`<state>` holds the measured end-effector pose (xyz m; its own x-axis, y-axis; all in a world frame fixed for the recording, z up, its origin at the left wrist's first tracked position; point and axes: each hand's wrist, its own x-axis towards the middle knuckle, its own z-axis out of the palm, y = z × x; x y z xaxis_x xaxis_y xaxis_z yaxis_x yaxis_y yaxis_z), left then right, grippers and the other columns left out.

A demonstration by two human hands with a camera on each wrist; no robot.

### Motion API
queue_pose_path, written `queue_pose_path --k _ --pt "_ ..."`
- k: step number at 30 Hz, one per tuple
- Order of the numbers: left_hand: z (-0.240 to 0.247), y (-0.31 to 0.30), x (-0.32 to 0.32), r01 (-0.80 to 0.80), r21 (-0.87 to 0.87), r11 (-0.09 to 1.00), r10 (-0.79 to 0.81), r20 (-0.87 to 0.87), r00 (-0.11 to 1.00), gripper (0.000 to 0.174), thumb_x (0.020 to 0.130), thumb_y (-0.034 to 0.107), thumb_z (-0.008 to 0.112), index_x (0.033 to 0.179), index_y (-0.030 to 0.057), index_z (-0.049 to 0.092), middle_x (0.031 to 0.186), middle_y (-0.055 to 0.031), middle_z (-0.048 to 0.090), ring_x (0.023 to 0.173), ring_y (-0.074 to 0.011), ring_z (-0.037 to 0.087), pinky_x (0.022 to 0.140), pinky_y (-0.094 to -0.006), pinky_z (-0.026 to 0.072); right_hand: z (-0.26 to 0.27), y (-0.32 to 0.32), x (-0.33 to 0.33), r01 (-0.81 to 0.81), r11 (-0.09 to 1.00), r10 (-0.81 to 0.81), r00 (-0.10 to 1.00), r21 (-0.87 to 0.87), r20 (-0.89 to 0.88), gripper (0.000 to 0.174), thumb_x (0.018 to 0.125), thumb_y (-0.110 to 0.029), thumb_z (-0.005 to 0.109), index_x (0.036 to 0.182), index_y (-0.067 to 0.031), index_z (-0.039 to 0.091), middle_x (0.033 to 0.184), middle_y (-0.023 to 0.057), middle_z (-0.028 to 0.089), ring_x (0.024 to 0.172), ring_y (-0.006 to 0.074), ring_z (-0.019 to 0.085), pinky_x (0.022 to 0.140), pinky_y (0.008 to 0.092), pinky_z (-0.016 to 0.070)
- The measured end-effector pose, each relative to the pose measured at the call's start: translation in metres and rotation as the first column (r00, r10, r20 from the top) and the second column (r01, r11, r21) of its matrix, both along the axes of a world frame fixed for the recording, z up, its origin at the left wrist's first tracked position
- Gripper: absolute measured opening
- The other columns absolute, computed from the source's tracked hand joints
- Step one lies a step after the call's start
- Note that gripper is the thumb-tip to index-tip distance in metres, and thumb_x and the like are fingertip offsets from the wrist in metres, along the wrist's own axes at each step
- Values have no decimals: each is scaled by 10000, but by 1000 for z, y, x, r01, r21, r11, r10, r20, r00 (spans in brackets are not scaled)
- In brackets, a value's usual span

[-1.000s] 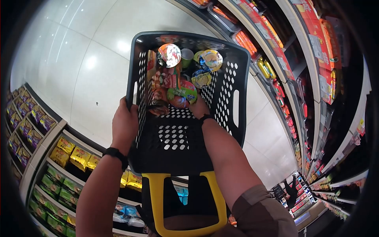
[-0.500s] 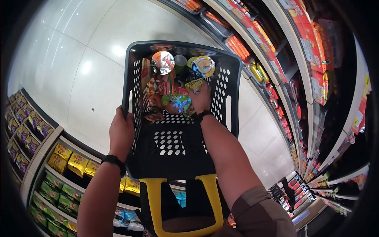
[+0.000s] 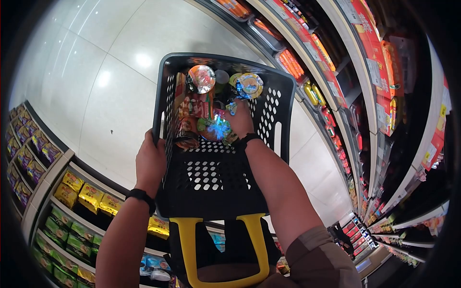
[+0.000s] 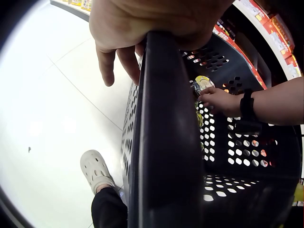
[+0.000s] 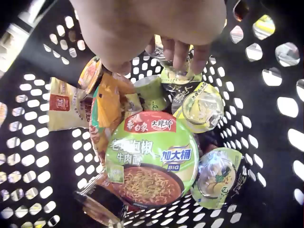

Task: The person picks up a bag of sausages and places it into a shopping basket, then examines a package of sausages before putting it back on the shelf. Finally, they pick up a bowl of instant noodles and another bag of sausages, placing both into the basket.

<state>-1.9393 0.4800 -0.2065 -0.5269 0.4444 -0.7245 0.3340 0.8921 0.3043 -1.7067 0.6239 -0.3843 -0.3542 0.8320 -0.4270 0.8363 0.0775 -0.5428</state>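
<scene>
My left hand grips the left rim of a black perforated shopping basket. In the left wrist view its fingers hang over the rim's outer side. My right hand is down inside the basket, above a yellow-green noodle cup, its fingers spread and pointing down over the cups at the far end. Nearer lies a big green-lidded instant noodle bowl, with another green cup beside it. An orange packet and a foil-lidded cup lie along the left.
The basket's yellow handle points towards my body. Shelves of packaged sausages curve along the right. Shelves with yellow bags and green bags stand at lower left. Pale tiled floor spreads beyond; a clog stands beside the basket.
My right hand has left the green-lidded noodle bowl and moved farther into the basket, over the yellow-green cup. The bowl's lid has tilted. My left hand keeps its grip on the rim.
</scene>
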Motion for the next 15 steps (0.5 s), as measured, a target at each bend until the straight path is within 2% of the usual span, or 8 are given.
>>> queue_pose_path --k 4,6,10,12,15 --pt "1 0 0 -9 10 1000 9 1 1000 353 955 188 510 1274 42 472 1047 -242 643 982 -445 606 814 -509 485 13 -8 -23 2 998 -1 1000 -65 6 502 792 -253 707 1196 5 559 1138 218 613 1052 379 599 896 434 488" --pt "0 0 0 -15 7 1000 15 6 1000 353 955 187 510 1274 42 472 1045 -242 643 979 -445 607 812 -509 486 16 -6 -34 -34 913 49 999 -408 25 457 822 -332 677 1139 -15 590 1022 208 670 969 372 638 839 444 504" --pt "3 2 0 -21 -5 1000 21 17 1000 346 954 185 513 1266 42 477 1041 -238 646 970 -442 611 812 -509 485 -2 -20 -46 -83 926 64 996 -368 -64 436 836 -393 654 1073 -30 613 931 200 688 914 379 652 795 459 508" --pt "5 4 0 -27 -15 1000 27 23 999 341 954 184 513 1262 43 478 1040 -235 647 968 -441 612 813 -510 484 -5 -21 -51 -61 907 92 994 -418 54 438 849 -405 638 1071 -29 616 941 215 682 928 395 644 796 469 504" --pt "6 4 0 -24 -6 1000 24 18 1000 329 954 182 512 1252 45 483 1038 -234 648 966 -442 611 808 -515 483 -12 -22 -54 -18 896 55 996 -443 72 433 849 -401 636 1072 -30 622 953 227 678 942 404 638 805 479 496"
